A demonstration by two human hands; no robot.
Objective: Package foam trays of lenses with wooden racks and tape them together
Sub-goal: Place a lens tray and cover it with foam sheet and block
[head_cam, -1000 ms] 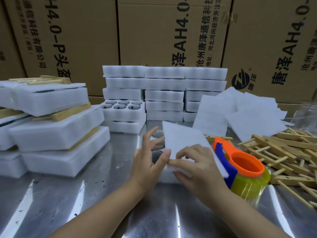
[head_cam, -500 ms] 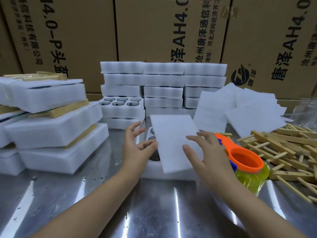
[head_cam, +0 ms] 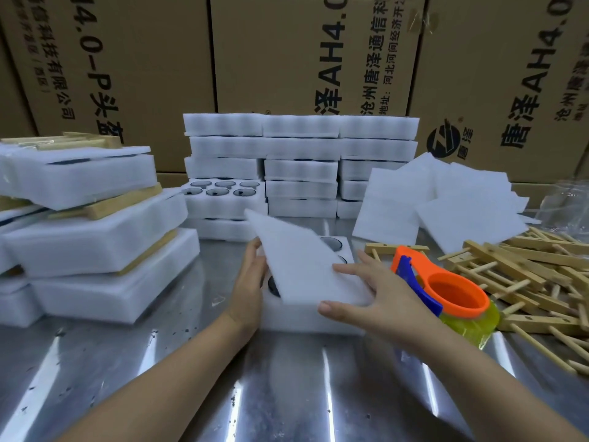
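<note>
Right hand (head_cam: 379, 295), flat, presses the foam sheet (head_cam: 299, 266); left hand (head_cam: 250, 279), unclenched, steadies its edge. Seemingly light and floppy: pinch the corner beneath the right hand.

Foam sheet (head_cam: 306, 269) lies askew on foam tray (head_cam: 306, 317); tape dispenser (head_cam: 446, 291) right.

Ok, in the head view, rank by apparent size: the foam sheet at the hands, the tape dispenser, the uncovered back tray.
1. Foam sheet and tape dispenser: about alike, not ranked.
2. Back tray: smallest, though it sits farther off, so its true size is unsure.
</note>
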